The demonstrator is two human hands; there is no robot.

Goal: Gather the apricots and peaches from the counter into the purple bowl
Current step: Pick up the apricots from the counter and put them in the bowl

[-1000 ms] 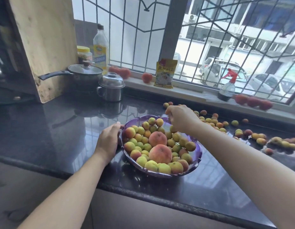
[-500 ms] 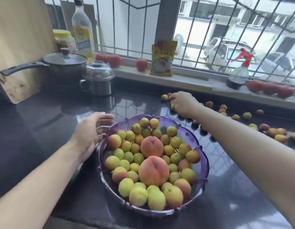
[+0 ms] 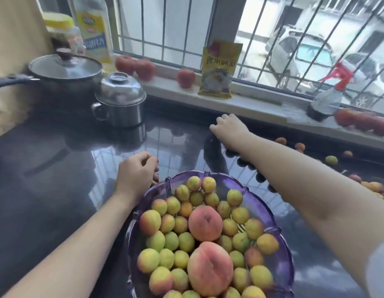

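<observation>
The purple bowl (image 3: 264,204) stands on the dark counter at the near edge, heaped with small yellow-orange apricots (image 3: 234,197) and two big peaches (image 3: 205,223). My left hand (image 3: 136,175) lies on the counter by the bowl's upper left rim, fingers loosely curled, holding nothing I can see. My right hand (image 3: 229,127) reaches to the far counter below the window sill. Its fingers curl down over the spot where a few apricots lay, and these are hidden under it. More loose apricots (image 3: 331,160) are scattered on the counter to the right, behind my right forearm.
A lidded black pan (image 3: 66,74) and a lidded steel mug (image 3: 120,102) stand at the back left. An oil bottle (image 3: 93,29) rises behind them. Tomatoes (image 3: 185,78), a yellow packet (image 3: 219,69) and a spray bottle (image 3: 328,97) sit on the sill.
My view has moved closer and lower. My right hand has slid left over the far apricots and curled down. My left hand has left the bowl's rim and its fingers have curled.
</observation>
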